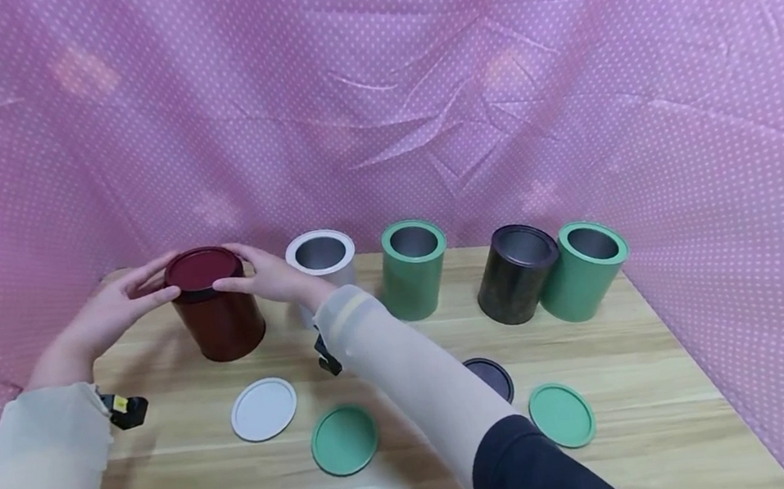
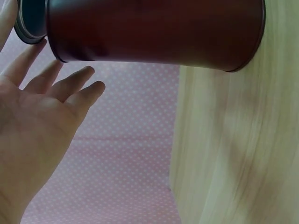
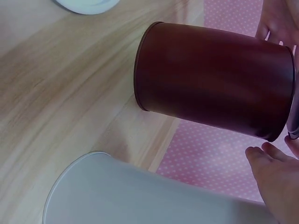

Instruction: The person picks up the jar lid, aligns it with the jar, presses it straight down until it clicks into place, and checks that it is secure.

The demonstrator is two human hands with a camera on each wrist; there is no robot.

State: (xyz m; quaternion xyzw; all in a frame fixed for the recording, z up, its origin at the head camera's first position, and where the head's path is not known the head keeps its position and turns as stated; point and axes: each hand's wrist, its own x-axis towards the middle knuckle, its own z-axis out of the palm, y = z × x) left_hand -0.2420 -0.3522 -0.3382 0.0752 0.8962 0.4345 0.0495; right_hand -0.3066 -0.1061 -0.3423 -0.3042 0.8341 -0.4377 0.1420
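From overhead, the left hand and right hand press spread fingers on the dark red lid seated on the red can at the table's back left. One can capped; the white can, two green cans and black can stand open, apparently empty (lids lie in front). Left wrist: straight fingers beside the lid rim. Right wrist: fingertips barely touching.

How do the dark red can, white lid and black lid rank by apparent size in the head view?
1. Dark red can, clearly largest.
2. White lid.
3. Black lid, though the right sleeve hides part of it, so its place is unsure.
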